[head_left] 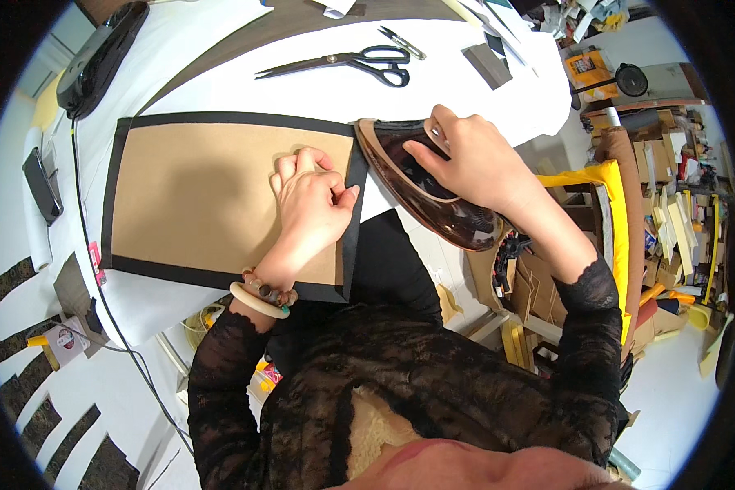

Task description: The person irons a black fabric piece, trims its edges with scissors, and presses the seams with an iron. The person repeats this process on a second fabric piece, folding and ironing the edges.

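A tan board (pixel 196 188) with a black border strip (pixel 220 121) lies on the white work table. My left hand (pixel 312 196) rests on its right part, fingers curled in and thumb close to the black edge; nothing shows in them. A beaded bracelet and a pale bangle (pixel 257 300) circle that wrist. My right hand (pixel 475 159) is wrapped around the handle of a dark, glossy clothes iron (pixel 457 216). The iron's tip touches or nearly touches the board's upper right corner; its sole is hidden.
Black scissors (pixel 359 62) and a small snipping tool (pixel 402 42) lie beyond the board, with a grey rectangular block (pixel 487 65) further right. At left are a black case (pixel 102 57), a phone (pixel 41 186) and a black cable (pixel 82 200). Cluttered boxes (pixel 539 286) fill the right.
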Tool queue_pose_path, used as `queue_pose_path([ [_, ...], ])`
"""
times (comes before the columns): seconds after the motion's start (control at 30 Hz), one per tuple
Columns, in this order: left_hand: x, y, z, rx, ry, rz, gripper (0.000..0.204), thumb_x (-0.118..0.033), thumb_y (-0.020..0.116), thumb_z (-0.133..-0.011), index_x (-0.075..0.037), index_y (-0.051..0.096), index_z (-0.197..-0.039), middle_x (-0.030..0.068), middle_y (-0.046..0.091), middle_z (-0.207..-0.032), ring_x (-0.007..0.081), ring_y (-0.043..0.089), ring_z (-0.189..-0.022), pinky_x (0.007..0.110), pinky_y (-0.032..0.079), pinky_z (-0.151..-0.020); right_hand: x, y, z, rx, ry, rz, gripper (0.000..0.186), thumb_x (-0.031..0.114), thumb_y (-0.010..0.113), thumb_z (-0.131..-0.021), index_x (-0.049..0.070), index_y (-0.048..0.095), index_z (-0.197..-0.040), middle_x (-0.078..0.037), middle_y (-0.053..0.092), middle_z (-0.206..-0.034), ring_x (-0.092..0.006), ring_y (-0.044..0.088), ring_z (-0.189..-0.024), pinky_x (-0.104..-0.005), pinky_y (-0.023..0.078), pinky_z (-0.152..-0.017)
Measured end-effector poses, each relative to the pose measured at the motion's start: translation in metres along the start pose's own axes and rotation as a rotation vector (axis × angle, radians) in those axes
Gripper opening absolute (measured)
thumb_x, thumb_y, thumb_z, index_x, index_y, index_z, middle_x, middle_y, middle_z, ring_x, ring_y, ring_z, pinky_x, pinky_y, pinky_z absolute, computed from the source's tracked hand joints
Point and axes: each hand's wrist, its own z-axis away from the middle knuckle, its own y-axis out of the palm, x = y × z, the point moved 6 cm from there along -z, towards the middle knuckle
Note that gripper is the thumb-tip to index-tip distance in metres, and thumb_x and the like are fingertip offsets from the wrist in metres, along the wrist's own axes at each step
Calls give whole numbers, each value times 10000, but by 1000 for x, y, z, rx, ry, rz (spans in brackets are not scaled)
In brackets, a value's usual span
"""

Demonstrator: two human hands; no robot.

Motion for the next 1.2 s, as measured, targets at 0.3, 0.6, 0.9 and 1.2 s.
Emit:
queue_pose_path([
  [0.3, 11, -6, -3, -43, -26, -31, 236, -207, 765, -739, -90, 627, -588, 44, 529, -1044, 286, 417, -1057, 419, 300, -913, 19, 3, -8, 53, 13, -40, 401, 325, 636, -878, -71, 606, -935, -258, 660, -741, -414, 674, -765, -454, 556, -722],
  [0.6, 11, -6, -2, -34, -27, -10, 230, -199, 759, -736, -82, 628, -588, 48, 532, -1035, 281, 423, -1052, 416, 293, -911, 31, 5, -15, 66, -2, 9, 403, 337, 638, -866, -53, 611, -960, -255, 661, -737, -402, 680, -773, -441, 562, -718],
  [0.9, 44, -24, -6, -11, -141, 464, 206, -159, 722, -825, -1, 606, -763, 94, 576, -851, 304, 523, -954, 419, 428, -860, 33, 4, -35, -1, -91, 9, 461, 400, 651, -866, -49, 627, -966, -241, 673, -776, -397, 681, -799, -445, 557, -735],
  [1.2, 38, -58, 62, -33, 120, -354, 591, -350, 555, -938, -13, 434, -1407, 199, 353, -1500, 390, 273, -1409, 497, 188, -1161, -17, -55, -6, -63, -257, -455, 415, 292, 794, -799, 13, 662, -1076, -74, 689, -819, -119, 648, -732, -266, 524, -683],
])
